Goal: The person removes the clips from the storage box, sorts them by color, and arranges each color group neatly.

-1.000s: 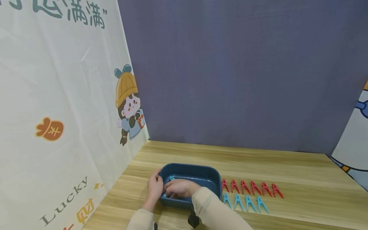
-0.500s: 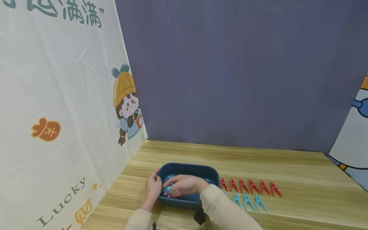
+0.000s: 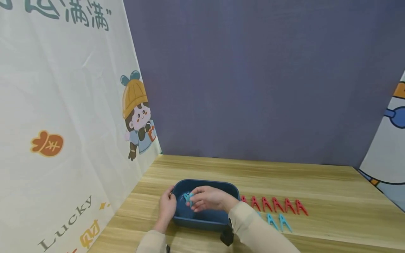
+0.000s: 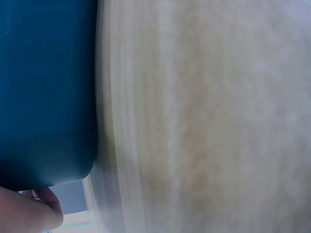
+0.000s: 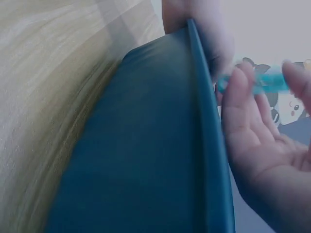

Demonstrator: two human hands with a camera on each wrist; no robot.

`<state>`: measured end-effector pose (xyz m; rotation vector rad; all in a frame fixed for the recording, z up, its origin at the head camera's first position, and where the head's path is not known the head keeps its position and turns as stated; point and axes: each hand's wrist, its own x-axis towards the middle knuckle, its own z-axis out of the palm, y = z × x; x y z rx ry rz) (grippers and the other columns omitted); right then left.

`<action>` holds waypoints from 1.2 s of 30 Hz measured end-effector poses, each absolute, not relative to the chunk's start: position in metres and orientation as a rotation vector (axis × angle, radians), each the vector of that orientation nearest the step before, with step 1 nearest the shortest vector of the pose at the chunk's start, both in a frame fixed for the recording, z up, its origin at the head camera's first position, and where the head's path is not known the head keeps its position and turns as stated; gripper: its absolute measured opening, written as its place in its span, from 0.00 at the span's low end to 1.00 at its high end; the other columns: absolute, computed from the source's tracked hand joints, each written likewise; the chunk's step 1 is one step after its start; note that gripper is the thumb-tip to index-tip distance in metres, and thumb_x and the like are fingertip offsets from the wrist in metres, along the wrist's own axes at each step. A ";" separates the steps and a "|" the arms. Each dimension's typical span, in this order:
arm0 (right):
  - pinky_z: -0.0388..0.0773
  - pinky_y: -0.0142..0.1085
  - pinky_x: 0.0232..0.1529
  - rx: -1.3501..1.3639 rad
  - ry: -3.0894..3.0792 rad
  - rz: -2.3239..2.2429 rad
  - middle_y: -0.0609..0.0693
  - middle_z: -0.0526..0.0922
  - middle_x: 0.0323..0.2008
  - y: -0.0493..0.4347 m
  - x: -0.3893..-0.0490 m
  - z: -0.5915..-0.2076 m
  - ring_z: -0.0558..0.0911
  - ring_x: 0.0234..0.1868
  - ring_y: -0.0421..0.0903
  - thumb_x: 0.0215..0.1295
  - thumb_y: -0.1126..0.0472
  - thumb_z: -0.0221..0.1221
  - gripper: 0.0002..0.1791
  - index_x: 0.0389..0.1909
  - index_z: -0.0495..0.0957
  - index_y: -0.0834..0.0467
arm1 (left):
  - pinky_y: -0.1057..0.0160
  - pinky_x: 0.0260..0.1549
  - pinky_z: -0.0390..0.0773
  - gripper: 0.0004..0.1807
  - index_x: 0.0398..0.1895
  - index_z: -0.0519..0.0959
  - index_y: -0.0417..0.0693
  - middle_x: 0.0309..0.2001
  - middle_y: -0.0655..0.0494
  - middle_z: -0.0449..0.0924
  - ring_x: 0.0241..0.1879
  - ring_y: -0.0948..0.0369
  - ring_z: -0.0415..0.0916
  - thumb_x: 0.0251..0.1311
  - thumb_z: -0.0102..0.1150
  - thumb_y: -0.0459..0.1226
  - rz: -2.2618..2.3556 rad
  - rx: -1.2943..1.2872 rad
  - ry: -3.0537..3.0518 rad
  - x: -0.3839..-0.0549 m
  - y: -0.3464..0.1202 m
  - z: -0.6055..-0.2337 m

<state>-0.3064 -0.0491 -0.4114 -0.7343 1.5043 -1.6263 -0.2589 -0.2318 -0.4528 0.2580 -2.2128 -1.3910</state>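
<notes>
A dark blue rectangular plastic basin (image 3: 202, 225) stands on the table. At its left end my left hand (image 3: 167, 205) grips the rim; the left wrist view shows only part of that hand (image 4: 29, 211) by a rounded corner. Over the basin, my right hand (image 3: 212, 199) pinches a light blue clothespin (image 3: 191, 199) between thumb and fingers. In the right wrist view this clothespin (image 5: 269, 83) is blurred and lies between the thumb and fingertips, above the rim. Another light blue clothespin (image 3: 185, 195) seems to lie in the basin, partly covered.
Right of the basin, several red clothespins (image 3: 276, 204) lie in a row on the wooden table (image 3: 316, 189). A row of light blue clothespins (image 3: 285, 223) lies in front of them, partly hidden by the right sleeve (image 3: 257, 226). A printed cloth (image 3: 79, 123) hangs at the left.
My right hand has risen from the basin's bottom and moved right, with a light blue clothespin now showing in its fingers. My left hand keeps its grip on the rim.
</notes>
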 end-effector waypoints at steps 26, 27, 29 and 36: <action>0.75 0.32 0.31 -0.685 1.472 -1.858 0.53 0.81 0.36 0.003 -0.299 -0.402 0.77 0.26 0.39 0.69 0.59 0.48 0.08 0.39 0.72 0.58 | 0.50 0.43 0.69 0.20 0.54 0.69 0.25 0.50 0.34 0.72 0.42 0.48 0.70 0.58 0.40 0.24 -1.375 0.247 -2.220 -0.258 -0.232 -0.452; 0.75 0.32 0.30 -0.676 1.481 -1.868 0.53 0.81 0.36 0.005 -0.298 -0.402 0.76 0.26 0.39 0.69 0.59 0.48 0.07 0.39 0.72 0.58 | 0.50 0.43 0.69 0.20 0.54 0.70 0.25 0.50 0.34 0.73 0.42 0.48 0.70 0.58 0.40 0.24 -1.372 0.247 -2.221 -0.258 -0.232 -0.452; 0.75 0.32 0.30 -0.660 1.487 -1.887 0.53 0.81 0.36 0.009 -0.298 -0.401 0.76 0.26 0.40 0.69 0.58 0.48 0.07 0.39 0.71 0.58 | 0.51 0.42 0.69 0.20 0.54 0.70 0.25 0.49 0.34 0.73 0.41 0.48 0.70 0.58 0.40 0.23 -1.373 0.248 -2.220 -0.258 -0.233 -0.452; 0.74 0.33 0.30 -0.624 1.496 -1.914 0.52 0.79 0.35 0.018 -0.299 -0.397 0.76 0.26 0.40 0.69 0.57 0.48 0.07 0.39 0.70 0.57 | 0.54 0.38 0.70 0.20 0.54 0.70 0.26 0.48 0.35 0.73 0.38 0.50 0.70 0.58 0.40 0.23 -1.368 0.247 -2.230 -0.258 -0.233 -0.452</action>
